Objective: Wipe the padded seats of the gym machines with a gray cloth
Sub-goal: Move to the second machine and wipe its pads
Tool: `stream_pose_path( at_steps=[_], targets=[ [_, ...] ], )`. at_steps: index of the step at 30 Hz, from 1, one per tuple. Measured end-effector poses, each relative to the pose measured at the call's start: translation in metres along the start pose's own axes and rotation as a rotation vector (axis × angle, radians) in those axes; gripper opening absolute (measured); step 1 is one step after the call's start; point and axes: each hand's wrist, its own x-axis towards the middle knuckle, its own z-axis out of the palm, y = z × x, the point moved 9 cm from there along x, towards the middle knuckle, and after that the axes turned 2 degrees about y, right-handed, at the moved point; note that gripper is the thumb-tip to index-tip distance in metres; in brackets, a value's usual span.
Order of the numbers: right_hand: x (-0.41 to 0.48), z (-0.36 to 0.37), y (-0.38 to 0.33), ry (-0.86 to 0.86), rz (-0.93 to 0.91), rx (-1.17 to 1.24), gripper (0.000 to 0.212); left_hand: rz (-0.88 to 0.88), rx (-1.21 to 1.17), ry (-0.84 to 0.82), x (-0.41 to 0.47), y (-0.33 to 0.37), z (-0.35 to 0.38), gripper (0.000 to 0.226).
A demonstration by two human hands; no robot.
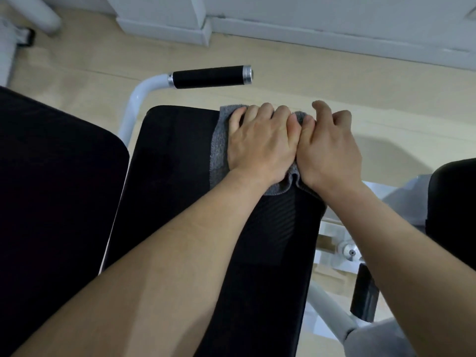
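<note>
Pale wood floor [334, 81] runs beyond the hands to a white baseboard along the far wall. Both hands sit side by side, thumbs touching, at the far end of a long black padded seat [175, 176]. The left hand [260, 143] lies flat, fingers spread a little, pressing the gray cloth [219, 150] onto the pad. The right hand [329, 150] rests beside it with fingers loosely curled over the pad's right edge, its palm on a bunched fold of the same cloth.

The cloth covers only the far right corner of this seat, so the wipe looks under way here; whether the stretch nearer the body and to the left of the hands is already done cannot be told. Another dark pad [51, 189] lies well left of the left hand, and a third pad [456, 202] sits right of the right forearm; both appear still to be wiped.

A black foam handle [208, 77] on a white tube stands just beyond the left hand, clear of the pad, and should not hinder the strokes.
</note>
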Motion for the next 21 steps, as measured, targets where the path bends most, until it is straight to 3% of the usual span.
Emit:
stream_pose_path(
  at_steps=[6,12,16,21],
  targets=[
    [0.018,0.013,-0.012,-0.067,-0.170,-0.325,0.022,-0.039,-0.043,-0.015,0.014,-0.005,0.002,0.043],
    [0.015,0.005,-0.046,-0.022,-0.246,-0.429,0.022,-0.008,-0.089,-0.010,0.023,-0.019,0.000,0.047],
    [0.005,0.039,-0.100,0.055,-0.361,-0.464,0.027,-0.055,-0.022,0.077,0.018,-0.087,-0.007,0.048],
    [0.004,0.087,-0.164,-0.016,-0.421,-0.463,0.035,-0.258,-0.020,0.127,0.013,-0.167,-0.013,0.040]
  ],
)
